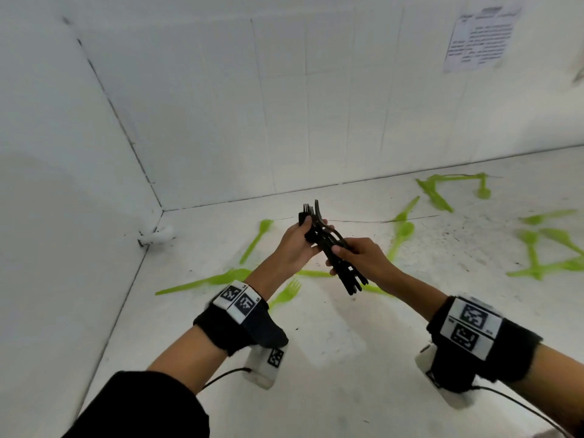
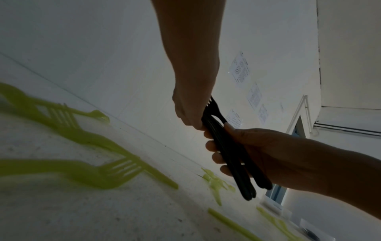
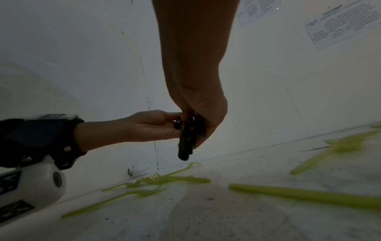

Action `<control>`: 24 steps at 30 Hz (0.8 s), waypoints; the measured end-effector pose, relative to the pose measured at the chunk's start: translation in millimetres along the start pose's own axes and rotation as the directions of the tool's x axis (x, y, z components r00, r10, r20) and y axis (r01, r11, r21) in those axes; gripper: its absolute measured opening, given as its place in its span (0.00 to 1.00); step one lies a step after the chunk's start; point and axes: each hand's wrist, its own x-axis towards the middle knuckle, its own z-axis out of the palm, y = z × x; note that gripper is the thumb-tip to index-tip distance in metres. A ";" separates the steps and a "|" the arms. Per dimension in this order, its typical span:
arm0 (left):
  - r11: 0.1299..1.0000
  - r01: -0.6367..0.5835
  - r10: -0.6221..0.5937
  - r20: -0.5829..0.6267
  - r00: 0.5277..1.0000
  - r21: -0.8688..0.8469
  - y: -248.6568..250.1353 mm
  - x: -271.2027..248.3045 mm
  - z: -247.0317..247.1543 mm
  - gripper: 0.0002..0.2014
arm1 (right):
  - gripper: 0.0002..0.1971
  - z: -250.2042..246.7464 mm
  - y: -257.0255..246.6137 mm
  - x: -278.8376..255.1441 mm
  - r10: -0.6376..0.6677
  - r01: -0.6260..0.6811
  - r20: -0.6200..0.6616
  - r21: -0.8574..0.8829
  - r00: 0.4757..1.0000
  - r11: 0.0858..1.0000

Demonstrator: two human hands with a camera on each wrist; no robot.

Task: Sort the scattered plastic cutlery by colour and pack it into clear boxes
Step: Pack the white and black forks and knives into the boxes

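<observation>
Bundle of black cutlery [image 1: 328,248] held above desk [image 1: 347,358]: left hand [image 1: 295,248] grip at tines, right hand [image 1: 363,257] grip around handles; green cutlery [image 1: 256,240] scattered beneath.

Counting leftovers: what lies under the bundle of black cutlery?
Green cutlery lies on the white surface below the black cutlery; both hands hide parts of it.

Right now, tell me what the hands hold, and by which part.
Both grip one bundle of black cutlery: the left hand near the tines, the right hand around the handles.
</observation>
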 end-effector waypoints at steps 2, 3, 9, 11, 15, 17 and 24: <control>0.999 0.000 -0.001 -0.007 1.000 -0.043 -2.2 -0.5 4.5 0.14 | 0.12 -6.9 -1.2 -3.3 0.010 -0.010 -0.007 0.011 1.000 1.000; 0.998 0.000 0.000 -0.012 1.000 -0.061 -1.6 -0.7 2.4 0.13 | 0.12 -6.0 -1.5 -4.5 0.015 -0.014 -0.021 0.015 1.000 1.000; 0.996 0.006 -0.007 -0.011 1.000 -0.084 -5.3 -10.0 6.9 0.14 | 0.14 -4.1 2.9 -8.1 -0.066 0.069 0.020 -0.182 0.998 0.981; 0.996 -0.009 0.005 -0.045 0.999 -0.084 -5.6 -13.5 7.3 0.13 | 0.14 -2.3 2.6 -8.8 -0.075 0.081 0.036 -0.205 0.997 0.975; 0.997 0.008 -0.016 -0.097 0.995 -0.077 -3.8 -13.8 3.8 0.11 | 0.18 -0.6 -0.9 -8.9 -0.118 0.126 0.054 -0.190 0.992 0.974; 0.996 0.010 -0.021 -0.116 0.993 -0.092 -2.9 -14.3 4.5 0.12 | 0.16 -1.8 -0.3 -7.8 -0.166 0.169 0.032 -0.241 0.986 0.956; 0.997 0.026 -0.031 -0.067 0.997 -0.076 -4.6 -17.2 9.0 0.12 | 0.10 -10.3 6.2 -0.5 -0.214 0.165 -0.220 -0.223 0.952 0.961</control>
